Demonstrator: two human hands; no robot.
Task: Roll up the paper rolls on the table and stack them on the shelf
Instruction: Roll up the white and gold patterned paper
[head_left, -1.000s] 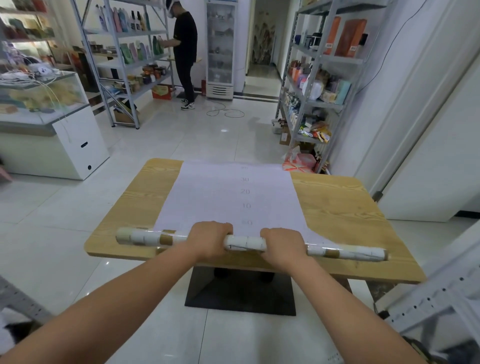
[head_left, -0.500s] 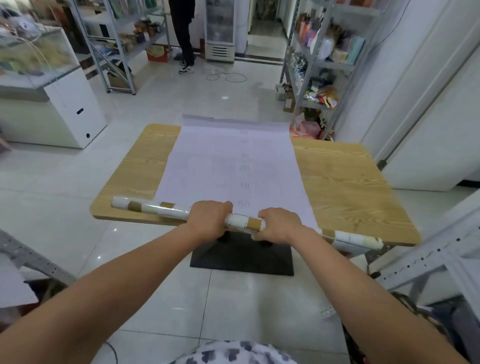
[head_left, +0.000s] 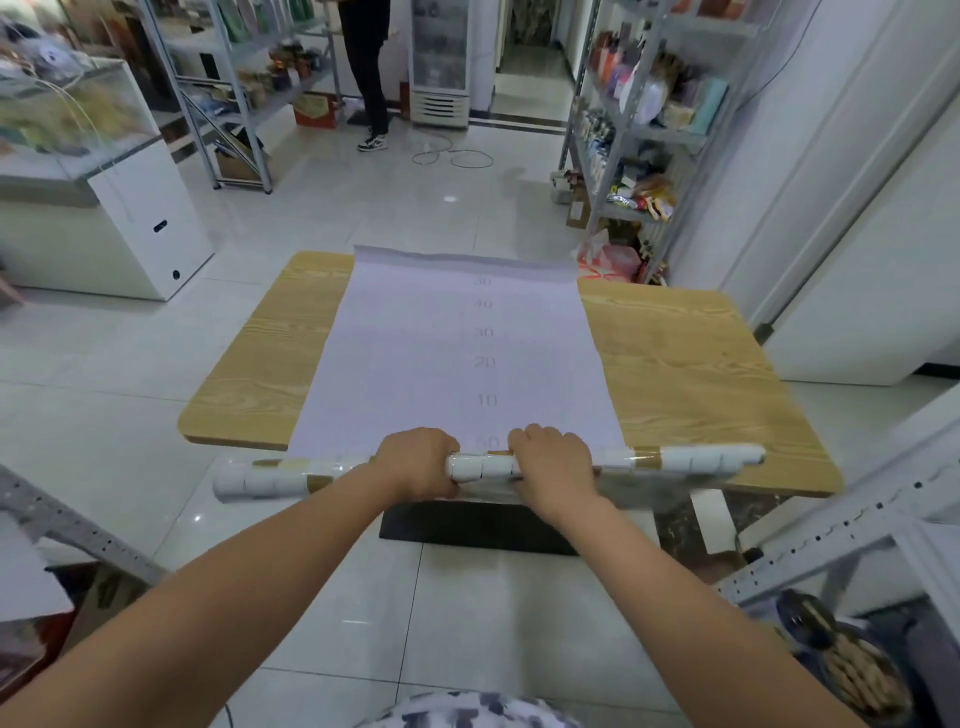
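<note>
Glass-topped white display counter at far left. Wood-grain rectangular table at centre. Long white paper roll with tan bands lies across near table edge, left end overhanging; unrolled white sheet extends away over tabletop. Left hand fingers curled around roll. Right hand likewise grasping roll, just beside left. Grey metal shelving rack at right.

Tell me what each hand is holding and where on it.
Both the left hand and the right hand grip the paper roll near its middle, side by side.
</note>
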